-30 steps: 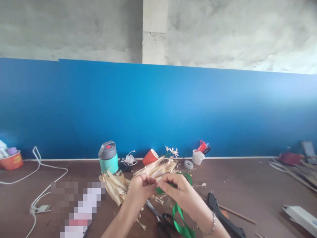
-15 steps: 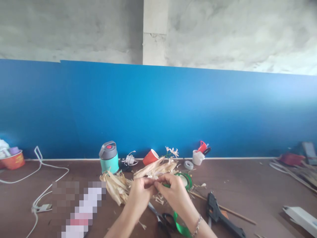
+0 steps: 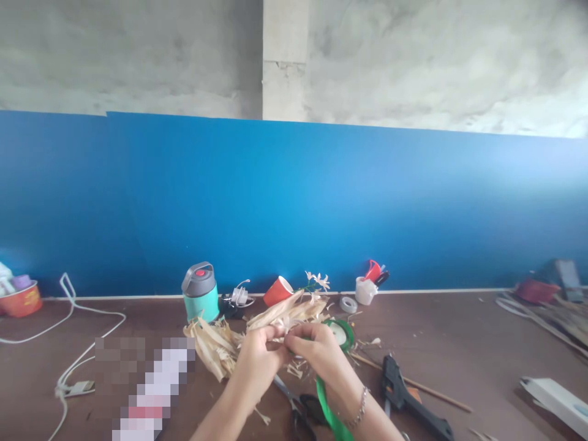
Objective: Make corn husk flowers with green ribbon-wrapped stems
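My left hand [image 3: 263, 354] and my right hand [image 3: 311, 346] meet over the table, thumbs and fingertips pinched together. Whatever they hold is small and mostly covered by the fingers; pale petal-like bits show just above them. Dry corn husks [image 3: 215, 349] lie beside my left hand and behind both hands. A roll of green ribbon [image 3: 348, 334] rests beyond my right hand, and a loose green strip [image 3: 331, 416] runs under my right wrist. Scissors [image 3: 298, 404] lie between my forearms. Behind the husks, a small white flower [image 3: 321, 280] stands up.
A black glue gun [image 3: 404, 392] and a thin stick [image 3: 436, 392] lie to the right. At the back stand a turquoise flask [image 3: 201, 300], a tipped red cup [image 3: 277, 291], a tape roll [image 3: 348, 304] and a white cup with tools [image 3: 365, 291]. A white cable [image 3: 80, 355] crosses the left.
My fingertips stay pinched together and have shifted only slightly. The loose green strip under my right wrist has changed shape and now hangs straighter. The view has moved a little to the right.
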Demonstrator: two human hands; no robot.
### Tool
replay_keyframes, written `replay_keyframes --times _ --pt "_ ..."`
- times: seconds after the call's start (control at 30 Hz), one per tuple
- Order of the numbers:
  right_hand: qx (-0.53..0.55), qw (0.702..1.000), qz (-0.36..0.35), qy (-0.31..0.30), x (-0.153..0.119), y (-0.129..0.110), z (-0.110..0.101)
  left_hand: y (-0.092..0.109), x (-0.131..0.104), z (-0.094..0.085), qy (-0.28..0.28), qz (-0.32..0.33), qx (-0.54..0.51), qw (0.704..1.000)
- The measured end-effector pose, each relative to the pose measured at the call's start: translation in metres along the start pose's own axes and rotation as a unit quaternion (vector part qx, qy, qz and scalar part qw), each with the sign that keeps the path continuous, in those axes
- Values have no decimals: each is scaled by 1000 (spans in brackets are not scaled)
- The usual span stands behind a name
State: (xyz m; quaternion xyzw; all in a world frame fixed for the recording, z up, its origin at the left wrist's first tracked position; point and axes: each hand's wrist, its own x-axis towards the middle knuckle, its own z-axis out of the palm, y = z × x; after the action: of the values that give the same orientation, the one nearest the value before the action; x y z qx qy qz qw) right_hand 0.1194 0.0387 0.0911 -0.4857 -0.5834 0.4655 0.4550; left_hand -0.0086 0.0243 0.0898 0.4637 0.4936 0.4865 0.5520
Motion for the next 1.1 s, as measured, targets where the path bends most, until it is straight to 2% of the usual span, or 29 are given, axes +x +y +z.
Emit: replay_keyframes --times 0.17,0.33,0.53,0.67,0.87,1.0,1.1 --pt "13 999 -22 19 -1 -3 -1 13 -9 0 -13 -1 -34 999" --pt "17 998 -54 0 -5 -8 -3 11 -7 -1 -11 1 -56 998" --pt "-70 995 -58 32 -16 -18 -17 11 -7 -2 9 -6 -96 995" --pt "-91 994 -61 11 -22 -30 -25 14 -10 -1 15 -11 -106 994" --pt "-26 994 -73 -78 -23 -38 -30 17 -12 1 2 -5 -138 990" --pt "27 992 -110 -61 -19 -33 -27 17 -14 2 -36 -10 -171 985" --pt "49 992 -110 -47 -15 -27 -25 18 -14 2 -54 -15 -188 980"
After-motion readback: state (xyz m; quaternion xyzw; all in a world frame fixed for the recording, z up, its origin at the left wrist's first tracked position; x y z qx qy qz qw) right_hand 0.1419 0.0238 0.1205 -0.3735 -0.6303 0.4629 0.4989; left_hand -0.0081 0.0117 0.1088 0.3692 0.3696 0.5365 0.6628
